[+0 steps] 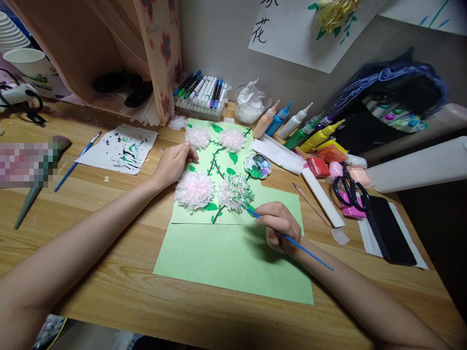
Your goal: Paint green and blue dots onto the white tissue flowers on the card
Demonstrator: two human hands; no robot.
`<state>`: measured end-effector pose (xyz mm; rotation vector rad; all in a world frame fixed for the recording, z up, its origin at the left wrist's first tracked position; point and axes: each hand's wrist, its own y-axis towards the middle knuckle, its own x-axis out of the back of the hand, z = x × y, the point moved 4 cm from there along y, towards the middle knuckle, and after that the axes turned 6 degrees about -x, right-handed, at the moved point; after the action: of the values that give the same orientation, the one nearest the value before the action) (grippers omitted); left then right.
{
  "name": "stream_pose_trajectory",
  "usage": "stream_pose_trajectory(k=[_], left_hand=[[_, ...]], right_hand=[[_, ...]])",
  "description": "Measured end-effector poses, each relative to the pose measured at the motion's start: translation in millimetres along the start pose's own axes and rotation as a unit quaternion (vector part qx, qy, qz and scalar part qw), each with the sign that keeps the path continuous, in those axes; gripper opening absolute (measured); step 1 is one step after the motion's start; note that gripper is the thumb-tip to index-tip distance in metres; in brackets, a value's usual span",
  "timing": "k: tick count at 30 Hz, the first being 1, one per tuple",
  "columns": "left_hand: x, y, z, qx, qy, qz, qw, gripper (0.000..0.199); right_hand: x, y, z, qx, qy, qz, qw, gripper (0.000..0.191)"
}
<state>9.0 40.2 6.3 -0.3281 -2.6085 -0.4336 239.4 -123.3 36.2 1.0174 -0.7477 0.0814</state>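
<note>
My right hand [279, 226] is closed around a thin blue paintbrush [308, 253]. The brush tip touches the lower right paper flower [236, 192], whose petals are partly green. That flower sits on a light green paper picture [204, 218] with painted dark stems and green leaves. Three more pale pink flowers are on it, among them the lower left flower [195, 191]. My left hand [177, 160] has its fingers curled at the picture's left edge, beside the upper left flower [197, 138]. Right of the flowers lies a small paint palette [257, 166] with smeared colours.
Another green sheet [226, 262] lies under the picture. Paint bottles [280, 119], a marker tray [204, 95] and a tissue bowl [251, 104] stand behind. Scissors [350, 194] and a phone [389, 231] lie right. At left are a paint-stained cloth [122, 148] and another paintbrush [75, 165].
</note>
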Motion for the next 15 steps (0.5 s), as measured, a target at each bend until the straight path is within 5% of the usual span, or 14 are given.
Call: stream_pose_trajectory(k=[15], left_hand=[[-0.5,-0.1,0.2,-0.001,-0.007,-0.007,1.0,0.047]], right_hand=[[0.5,0.8,0.5,0.003,-0.004,0.002,1.0,0.021]])
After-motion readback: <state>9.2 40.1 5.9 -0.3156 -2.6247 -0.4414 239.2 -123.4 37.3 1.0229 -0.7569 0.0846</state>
